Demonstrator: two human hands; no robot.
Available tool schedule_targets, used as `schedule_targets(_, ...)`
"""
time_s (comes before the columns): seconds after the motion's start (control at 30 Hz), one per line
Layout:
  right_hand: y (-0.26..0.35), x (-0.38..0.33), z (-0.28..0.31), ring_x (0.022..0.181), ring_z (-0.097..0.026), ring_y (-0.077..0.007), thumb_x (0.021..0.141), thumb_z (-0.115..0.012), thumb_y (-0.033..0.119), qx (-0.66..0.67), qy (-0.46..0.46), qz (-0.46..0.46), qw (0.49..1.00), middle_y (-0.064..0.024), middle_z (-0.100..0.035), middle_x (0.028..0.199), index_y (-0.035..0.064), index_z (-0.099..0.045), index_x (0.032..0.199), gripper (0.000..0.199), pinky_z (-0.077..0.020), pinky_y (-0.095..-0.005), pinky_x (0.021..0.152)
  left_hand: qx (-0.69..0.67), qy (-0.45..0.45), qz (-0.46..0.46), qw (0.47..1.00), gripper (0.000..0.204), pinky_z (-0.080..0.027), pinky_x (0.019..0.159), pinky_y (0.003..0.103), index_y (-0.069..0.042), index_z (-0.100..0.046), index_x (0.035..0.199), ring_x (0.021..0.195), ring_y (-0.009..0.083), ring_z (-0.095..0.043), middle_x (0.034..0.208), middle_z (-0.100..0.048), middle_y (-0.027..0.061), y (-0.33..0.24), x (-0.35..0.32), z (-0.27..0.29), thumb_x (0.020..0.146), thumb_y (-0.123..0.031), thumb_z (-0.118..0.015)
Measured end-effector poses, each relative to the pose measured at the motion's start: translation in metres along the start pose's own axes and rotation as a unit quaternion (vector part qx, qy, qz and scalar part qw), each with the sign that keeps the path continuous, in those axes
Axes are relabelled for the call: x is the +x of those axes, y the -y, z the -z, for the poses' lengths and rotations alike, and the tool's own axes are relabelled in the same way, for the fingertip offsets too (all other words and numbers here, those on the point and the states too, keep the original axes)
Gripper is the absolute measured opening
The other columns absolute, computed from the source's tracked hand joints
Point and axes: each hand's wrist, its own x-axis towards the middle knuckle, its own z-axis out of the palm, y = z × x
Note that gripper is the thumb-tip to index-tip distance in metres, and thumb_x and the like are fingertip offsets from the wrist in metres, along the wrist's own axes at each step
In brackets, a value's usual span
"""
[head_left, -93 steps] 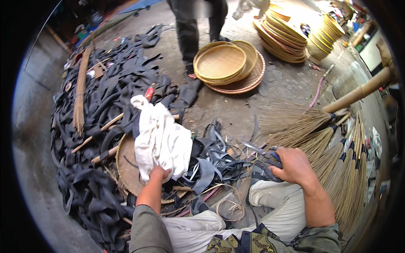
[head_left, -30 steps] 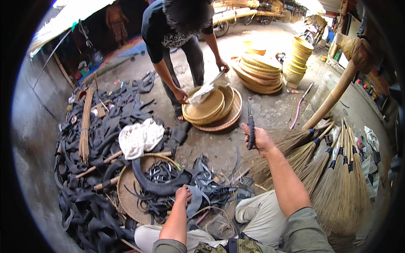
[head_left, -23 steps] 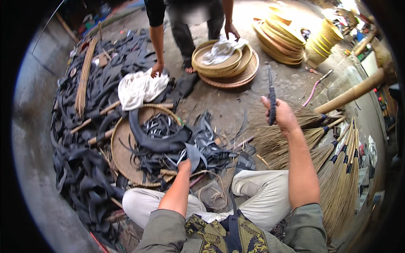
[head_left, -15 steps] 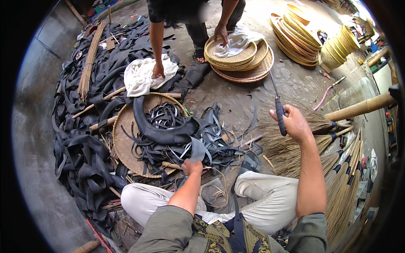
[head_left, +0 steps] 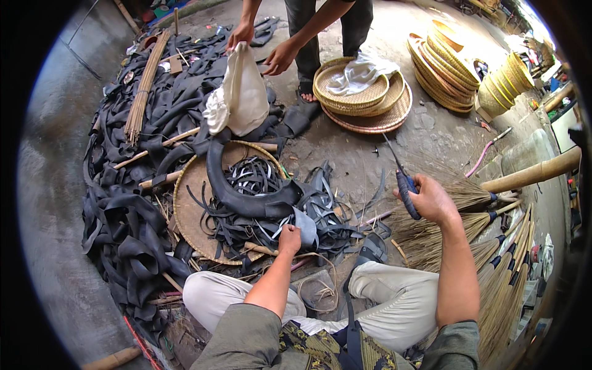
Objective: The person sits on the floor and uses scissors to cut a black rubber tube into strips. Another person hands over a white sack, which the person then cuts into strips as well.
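My left hand is closed on the grey cut end of a thick, curved black rubber tube. That tube lies over a heap of narrow rubber strips, partly on a round woven tray. To the right, my right hand grips a knife by its dark wrapped handle. Its thin blade points up and away, apart from the rubber. Across from me, another person's hand holds up a white cloth just beyond the tube; their other hand is beside it.
Black rubber scraps cover the ground at left, with a bundle of thin sticks on top. Woven trays are stacked ahead, with more baskets farther right. Straw brooms lie by my right arm, near a bamboo pole.
The other person has lifted the white cloth and moved a hand from the stacked trays toward it. My left hand still holds the rubber; the knife has tilted slightly left.
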Motion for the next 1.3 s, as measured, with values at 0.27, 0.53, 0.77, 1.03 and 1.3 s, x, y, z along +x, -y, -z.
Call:
schedule_targets(0.27, 0.01, 0.002, -0.012, 0.067, -0.064, -0.018, 0.085, -0.08, 0.048, 0.065, -0.019, 0.024, 0.997, -0.012, -0.07, 0.074, -0.0054, -0.072, 0.093, 0.054, -0.0514, -0.0348, 0.065, -0.073, -0.027, -0.043, 0.996, 0.027, -0.05, 0.075, 0.036, 0.001, -0.067, 0.091, 0.079, 0.0193, -0.064, 0.084, -0.07, 0.0102, -0.01, 0.01, 0.012, 0.088, -0.026, -0.069)
schedule_targets(0.53, 0.053, 0.011, -0.017, 0.058, -0.043, -0.0045, 0.093, -0.076, 0.042, 0.343, 0.011, 0.043, 0.938, 0.0066, -0.052, 0.07, 0.0083, -0.064, 0.088, 0.036, -0.0314, -0.0238, 0.052, -0.098, 0.018, 0.005, 0.995, 0.029, -0.05, 0.075, 0.035, -0.001, -0.073, 0.105, 0.082, 0.0173, -0.064, 0.091, -0.072, 0.0075, -0.016, -0.017, 0.026, 0.085, -0.023, -0.071)
schedule_targets(0.77, 0.091, 0.022, 0.0, 0.05, -0.043, -0.0048, 0.094, -0.074, 0.047, 0.463, 0.033, 0.066, 0.883, 0.0065, -0.052, 0.064, 0.013, -0.061, 0.082, 0.039, -0.0297, -0.0239, 0.047, -0.035, 0.016, 0.003, 0.999, 0.029, -0.051, 0.076, 0.035, -0.002, -0.074, 0.104, 0.084, 0.0189, -0.066, 0.091, -0.074, 0.0085, -0.006, -0.016, 0.028, 0.084, -0.023, -0.074)
schedule_targets(1.03, 0.094, 0.015, 0.022, 0.054, -0.059, -0.0088, 0.086, -0.075, 0.061, 0.562, 0.044, 0.078, 0.822, 0.0012, -0.062, 0.068, 0.0065, -0.061, 0.093, 0.056, -0.0518, -0.0227, 0.051, 0.106, 0.023, 0.003, 0.994, 0.045, -0.052, 0.096, 0.04, -0.008, -0.072, 0.117, 0.107, 0.0345, -0.069, 0.112, -0.074, 0.0186, -0.006, -0.014, 0.025, 0.083, -0.038, -0.071)
schedule_targets(1.3, 0.06, 0.022, 0.012, 0.065, -0.062, -0.0084, 0.091, -0.07, 0.059, 0.619, 0.055, 0.095, 0.778, 0.0017, -0.06, 0.079, 0.006, -0.06, 0.099, 0.055, -0.0533, -0.0232, 0.056, -0.098, -0.056, -0.23, 0.967, 0.046, -0.052, 0.093, 0.038, 0.002, -0.069, 0.116, 0.102, 0.0282, -0.07, 0.108, -0.074, 0.018, -0.14, -0.001, 0.072, 0.098, -0.041, -0.066)
